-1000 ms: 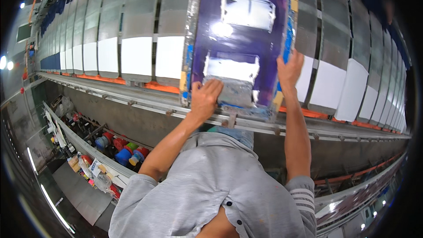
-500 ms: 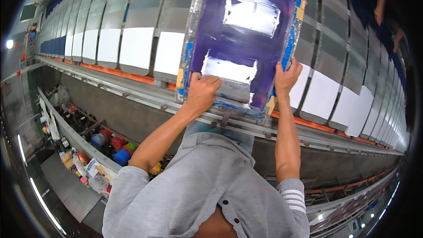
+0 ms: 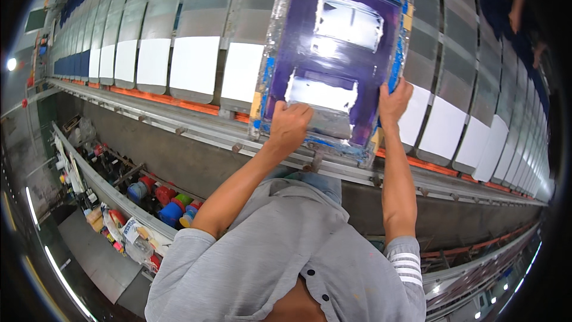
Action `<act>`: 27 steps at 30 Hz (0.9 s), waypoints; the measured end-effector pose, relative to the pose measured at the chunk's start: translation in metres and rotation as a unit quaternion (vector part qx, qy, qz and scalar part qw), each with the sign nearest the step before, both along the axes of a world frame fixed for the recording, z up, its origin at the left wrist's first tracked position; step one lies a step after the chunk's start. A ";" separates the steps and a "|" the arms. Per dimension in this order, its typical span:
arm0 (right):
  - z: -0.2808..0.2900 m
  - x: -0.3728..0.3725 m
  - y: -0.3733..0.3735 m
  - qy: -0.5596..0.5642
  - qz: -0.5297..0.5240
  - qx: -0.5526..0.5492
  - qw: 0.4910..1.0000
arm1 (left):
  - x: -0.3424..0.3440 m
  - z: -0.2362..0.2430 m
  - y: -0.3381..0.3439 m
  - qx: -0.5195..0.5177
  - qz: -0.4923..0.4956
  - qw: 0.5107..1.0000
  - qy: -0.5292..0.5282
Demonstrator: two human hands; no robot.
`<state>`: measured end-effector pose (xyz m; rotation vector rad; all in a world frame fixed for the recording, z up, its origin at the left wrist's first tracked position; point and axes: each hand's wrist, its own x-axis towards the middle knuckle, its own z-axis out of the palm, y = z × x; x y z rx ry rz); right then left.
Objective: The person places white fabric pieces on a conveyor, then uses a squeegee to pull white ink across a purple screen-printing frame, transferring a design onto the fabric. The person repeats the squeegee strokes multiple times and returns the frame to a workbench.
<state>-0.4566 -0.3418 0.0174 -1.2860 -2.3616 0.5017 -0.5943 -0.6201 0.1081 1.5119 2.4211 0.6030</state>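
With the screen [image 3: 337, 64] at upper centre, the left hand [image 3: 291, 124] closed on the scraper [image 3: 328, 123] and the right hand [image 3: 395, 105] clamped on the screen's right edge, an uneven pull could skew it and smear the white paste [image 3: 320, 92].

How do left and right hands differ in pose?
The left hand holds the left end of the gray scraper; the right hand grips the right side of the frame. The left hand reaches inside the frame; the right hand sits at its edge. Both are bare.
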 end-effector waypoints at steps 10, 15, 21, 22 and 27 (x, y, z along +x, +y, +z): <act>0.167 -0.065 -0.028 -0.160 0.398 -0.142 0.892 | -0.072 0.011 0.070 -0.176 -0.001 0.984 -0.029; 0.102 -0.057 -0.048 -0.123 0.372 -0.021 0.920 | -0.075 -0.001 0.077 -0.088 -0.023 0.996 0.001; 0.102 -0.009 -0.108 -0.074 0.366 -0.052 0.926 | -0.033 0.016 0.024 -0.132 -0.033 0.990 -0.044; 0.107 -0.015 -0.099 -0.084 0.371 -0.066 0.923 | -0.035 0.018 0.024 -0.139 -0.045 0.988 -0.050; 0.118 -0.071 -0.038 -0.099 0.359 -0.077 0.925 | -0.093 0.024 0.095 -0.231 -0.038 0.972 -0.036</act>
